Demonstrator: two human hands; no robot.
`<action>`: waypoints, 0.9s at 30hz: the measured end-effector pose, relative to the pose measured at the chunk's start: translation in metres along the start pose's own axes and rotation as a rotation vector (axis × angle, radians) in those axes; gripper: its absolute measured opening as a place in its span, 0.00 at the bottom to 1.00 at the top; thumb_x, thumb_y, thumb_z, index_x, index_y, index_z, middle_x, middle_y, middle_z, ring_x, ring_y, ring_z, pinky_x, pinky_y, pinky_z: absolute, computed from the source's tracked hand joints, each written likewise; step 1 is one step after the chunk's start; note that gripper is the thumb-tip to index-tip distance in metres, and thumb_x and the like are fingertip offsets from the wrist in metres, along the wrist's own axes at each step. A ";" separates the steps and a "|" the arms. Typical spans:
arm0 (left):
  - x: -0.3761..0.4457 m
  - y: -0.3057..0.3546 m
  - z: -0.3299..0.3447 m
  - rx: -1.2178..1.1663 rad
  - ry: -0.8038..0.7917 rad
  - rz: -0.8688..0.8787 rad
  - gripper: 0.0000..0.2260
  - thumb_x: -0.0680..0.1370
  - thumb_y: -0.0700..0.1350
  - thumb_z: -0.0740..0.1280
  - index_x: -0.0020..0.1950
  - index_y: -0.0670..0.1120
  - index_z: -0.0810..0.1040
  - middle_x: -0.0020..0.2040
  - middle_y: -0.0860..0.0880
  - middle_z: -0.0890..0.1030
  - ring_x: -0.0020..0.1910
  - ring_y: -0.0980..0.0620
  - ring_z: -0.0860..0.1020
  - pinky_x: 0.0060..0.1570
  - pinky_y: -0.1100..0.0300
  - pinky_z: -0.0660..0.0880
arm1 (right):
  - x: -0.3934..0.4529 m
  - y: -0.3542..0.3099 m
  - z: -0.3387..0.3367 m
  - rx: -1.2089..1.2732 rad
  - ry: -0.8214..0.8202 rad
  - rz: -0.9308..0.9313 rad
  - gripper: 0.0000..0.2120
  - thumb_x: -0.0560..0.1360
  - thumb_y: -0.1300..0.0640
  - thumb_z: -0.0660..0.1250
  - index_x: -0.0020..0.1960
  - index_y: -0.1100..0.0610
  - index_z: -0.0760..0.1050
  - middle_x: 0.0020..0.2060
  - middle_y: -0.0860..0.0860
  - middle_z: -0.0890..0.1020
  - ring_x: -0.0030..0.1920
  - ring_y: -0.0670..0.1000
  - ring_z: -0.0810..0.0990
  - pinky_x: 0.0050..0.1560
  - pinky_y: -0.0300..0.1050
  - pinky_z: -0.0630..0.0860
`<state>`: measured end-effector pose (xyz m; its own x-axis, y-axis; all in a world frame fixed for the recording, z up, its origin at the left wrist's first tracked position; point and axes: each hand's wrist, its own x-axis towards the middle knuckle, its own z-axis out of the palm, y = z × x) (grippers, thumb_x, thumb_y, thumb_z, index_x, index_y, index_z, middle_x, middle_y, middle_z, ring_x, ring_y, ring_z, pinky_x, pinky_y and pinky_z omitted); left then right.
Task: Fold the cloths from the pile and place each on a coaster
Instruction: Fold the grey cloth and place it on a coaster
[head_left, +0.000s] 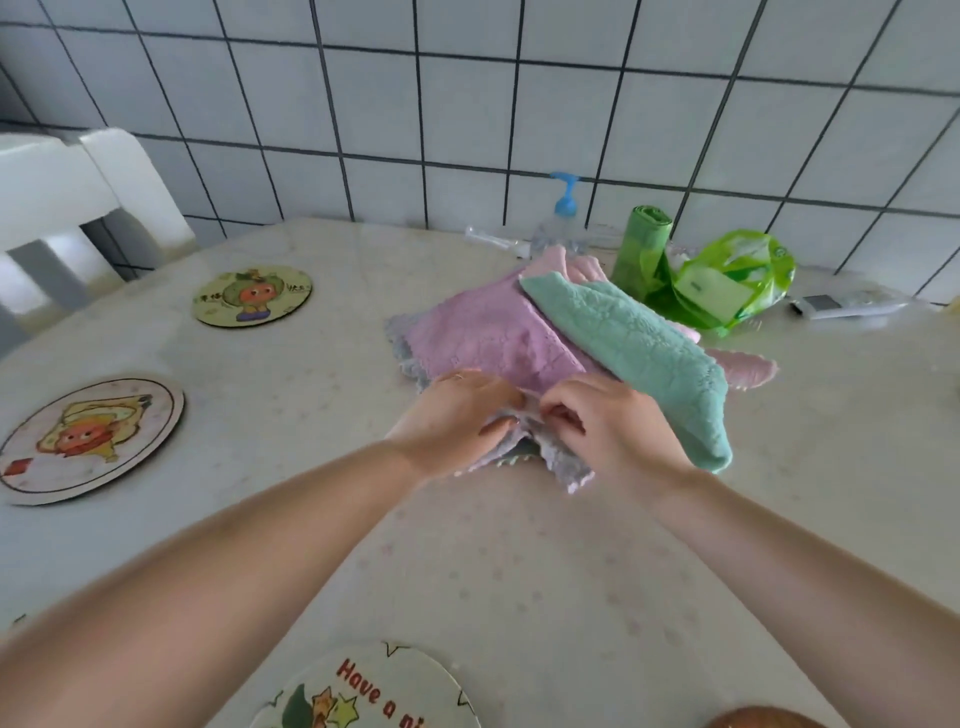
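Table (519, 571) with a pale, faintly dotted cover fills the head view, backed by a wall of white tiles (467, 104) with dark grout; a white chair (78, 197) stands at far left. Three round picture coasters lie bare: one far left (252, 296), one at the left edge (91, 439), one at the near edge (363, 691). The pile of cloths (493, 338) sits right of centre, a purple cloth beneath a green cloth (639, 353). Behind it stand a pump bottle (563, 218), a green roll (641, 244) and a green bag (727, 286). Both forearms reach in from the near side. The left hand (452, 421) and right hand (608, 426) meet at the pile's near edge, fingers curled, each pinching a grey-lilac cloth (566, 462).
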<state>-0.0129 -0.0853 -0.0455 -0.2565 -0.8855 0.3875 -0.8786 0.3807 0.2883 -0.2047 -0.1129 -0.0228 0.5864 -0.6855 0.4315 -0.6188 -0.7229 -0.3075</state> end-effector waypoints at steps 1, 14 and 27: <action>0.005 0.001 -0.003 0.002 0.026 -0.042 0.07 0.75 0.46 0.66 0.53 0.48 0.76 0.48 0.48 0.82 0.49 0.45 0.79 0.48 0.56 0.73 | 0.003 -0.003 -0.006 -0.006 0.026 0.024 0.05 0.71 0.57 0.69 0.47 0.52 0.79 0.42 0.46 0.82 0.42 0.50 0.80 0.40 0.45 0.77; -0.001 0.059 -0.105 0.041 0.334 -0.130 0.04 0.78 0.44 0.61 0.48 0.48 0.74 0.46 0.49 0.78 0.44 0.46 0.76 0.38 0.56 0.69 | 0.006 -0.098 -0.086 0.001 0.268 0.133 0.08 0.77 0.59 0.60 0.52 0.52 0.75 0.43 0.50 0.83 0.43 0.53 0.81 0.45 0.49 0.77; -0.004 0.057 -0.172 0.038 0.446 -0.222 0.04 0.76 0.42 0.63 0.42 0.46 0.75 0.42 0.48 0.75 0.45 0.44 0.75 0.38 0.58 0.65 | 0.024 -0.138 -0.166 0.211 0.708 0.056 0.07 0.79 0.60 0.57 0.53 0.56 0.72 0.43 0.46 0.78 0.45 0.52 0.76 0.43 0.43 0.69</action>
<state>0.0070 -0.0144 0.1204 0.1282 -0.7405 0.6597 -0.9085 0.1791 0.3776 -0.1921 -0.0153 0.1706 0.0354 -0.5537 0.8320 -0.4826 -0.7385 -0.4709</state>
